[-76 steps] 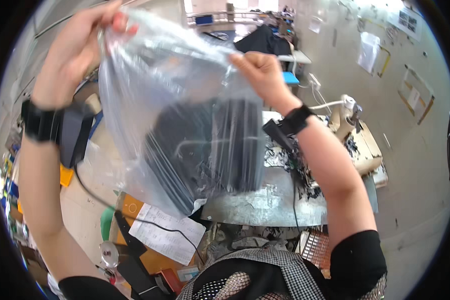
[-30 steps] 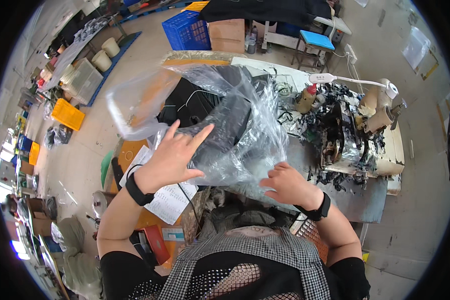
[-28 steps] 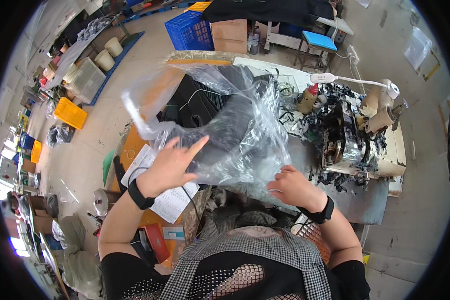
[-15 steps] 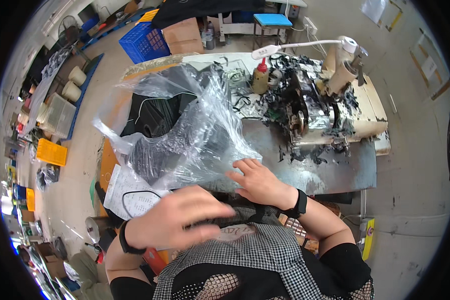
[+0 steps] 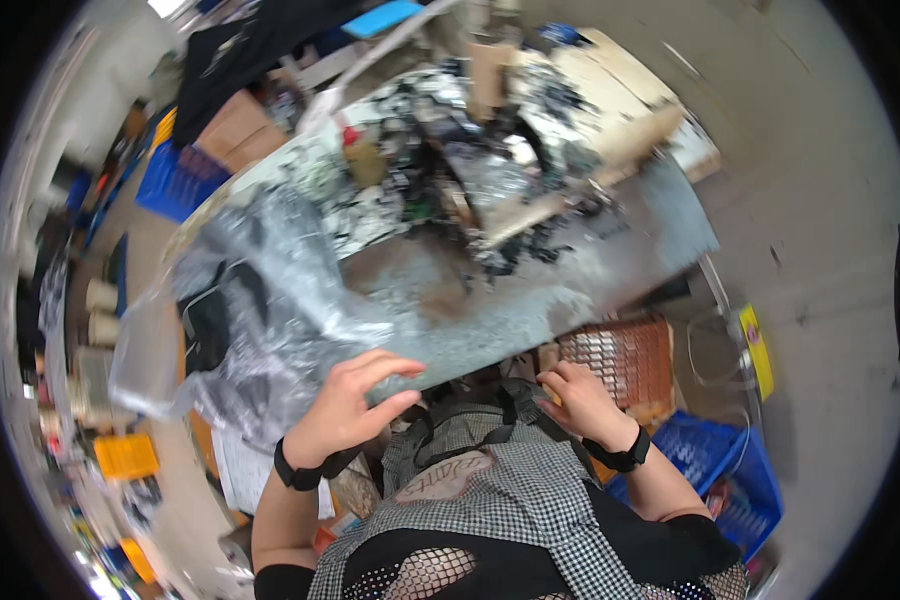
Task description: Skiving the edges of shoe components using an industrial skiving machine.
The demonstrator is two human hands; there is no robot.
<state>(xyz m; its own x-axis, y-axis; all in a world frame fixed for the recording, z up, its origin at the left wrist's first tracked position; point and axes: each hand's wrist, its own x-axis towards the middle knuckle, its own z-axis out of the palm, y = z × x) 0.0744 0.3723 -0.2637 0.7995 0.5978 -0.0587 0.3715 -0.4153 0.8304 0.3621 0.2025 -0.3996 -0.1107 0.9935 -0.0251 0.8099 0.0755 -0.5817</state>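
My left hand (image 5: pixel 355 402) hovers at the table's front edge, thumb and fingers apart, nothing in it. Just beyond it lies a crumpled clear plastic bag (image 5: pixel 280 330), with dark flat pieces (image 5: pixel 207 325) showing at its left side. My right hand (image 5: pixel 582 402) is over the front edge too, its fingers loosely bent and holding nothing I can see. It is nearest to a brown woven basket (image 5: pixel 625 355) below the table. A cream bench machine (image 5: pixel 620 140) stands on the metal tabletop (image 5: pixel 510 325), littered with black scraps.
A bottle with a red tip (image 5: pixel 365 160) stands left of the machine. Papers (image 5: pixel 255 475) lie under the bag's near side. Blue crates stand at the lower right (image 5: pixel 760 500) and far left (image 5: pixel 170 185). A yellow box (image 5: pixel 757 350) is right of the basket.
My view has swung to the right, so the table appears tilted and further left. My right hand has come away from the plastic bag to the right; the left hand's fingers now show plainly apart.
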